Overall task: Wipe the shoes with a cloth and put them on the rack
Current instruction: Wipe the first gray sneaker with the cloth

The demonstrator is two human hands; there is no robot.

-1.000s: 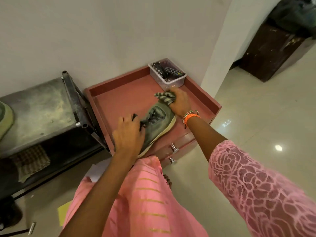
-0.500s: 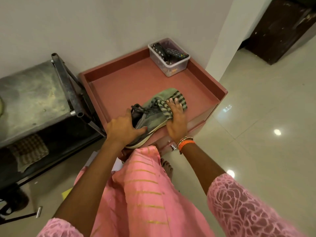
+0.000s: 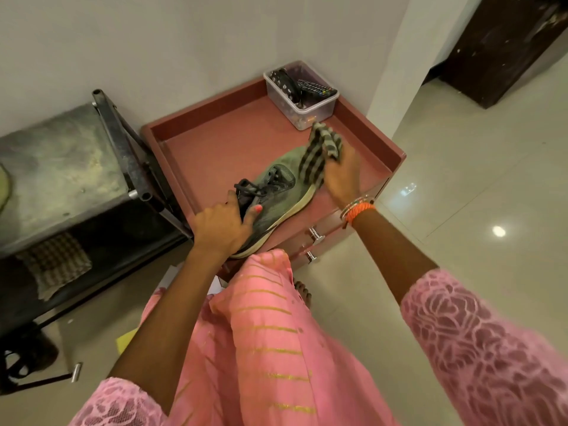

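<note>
While my left hand (image 3: 219, 227) grips the shoe's (image 3: 276, 192) heel, my right hand (image 3: 342, 176) presses the striped cloth (image 3: 319, 155) on its toe, fingers hidden underneath

We see 1 grey-green shoe (image 3: 276, 195) lying on the pink cabinet top (image 3: 221, 149), toe toward the far right corner. Our left hand (image 3: 221, 226) grips its heel end, thumb on the side. Our right hand (image 3: 342, 176) holds a striped cloth (image 3: 319, 152) against the toe. A clear box (image 3: 307, 109) of remotes sits just beyond; the metal rack (image 3: 61, 167) stands left.
</note>
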